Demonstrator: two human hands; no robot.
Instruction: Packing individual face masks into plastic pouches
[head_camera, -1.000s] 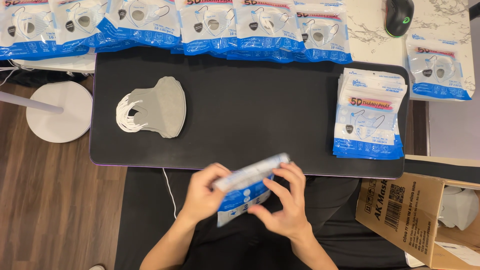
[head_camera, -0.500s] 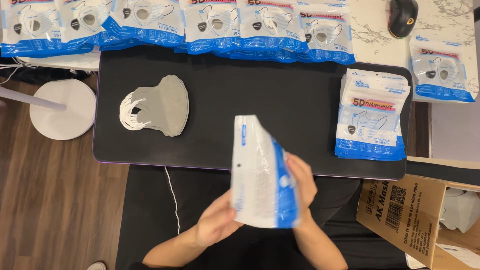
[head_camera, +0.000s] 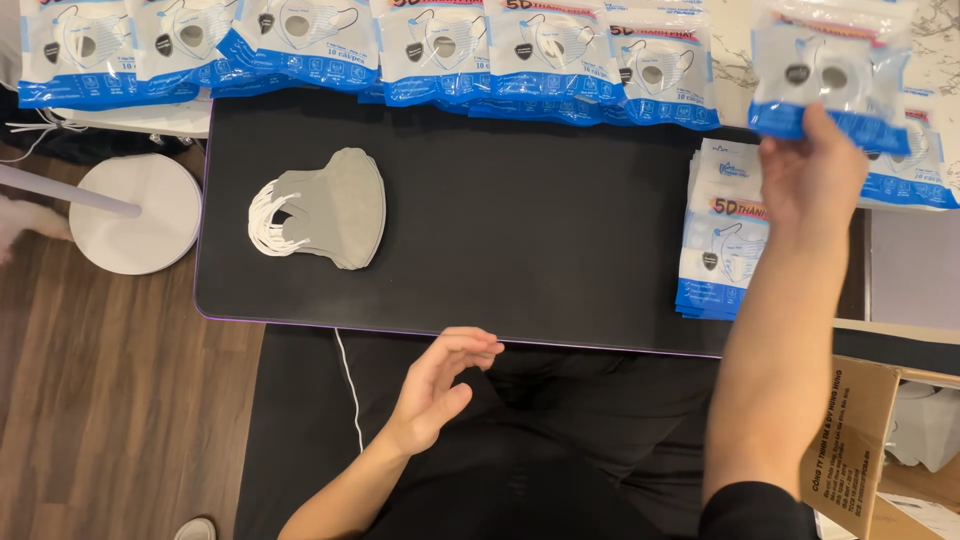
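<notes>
The right hand (head_camera: 812, 180) is stretched far forward over the right end of the counter (head_camera: 540, 250), its fingers pinched on the lower edge of a sealed mask packet (head_camera: 825, 70), a white and blue pouch with a clear window through which a grey valved mask shows. The packet hangs above the marbled surface at the far right, over another packet lying flat there. Just below it, on the black mat, sits a neat stack of flat packets (head_camera: 722, 235) of the same white and blue kind. Along the far edge runs a row of filled packets (head_camera: 400, 45), overlapping one another, each showing a mask behind its window. To the left on the mat lies a loose pile of grey masks (head_camera: 335, 208) with white ear loops bunched at its left side. A cardboard box (head_camera: 860, 440) stands open at the lower right; what it holds cannot be made out. The left hand (head_camera: 440, 385) hovers empty over the lap, fingers spread and slightly curled, touching nothing. Half a second ago both hands were together in front of the body holding the packet upright between them; now they are well apart, the left has let go, and the right alone has carried the packet up to the far right corner.
</notes>
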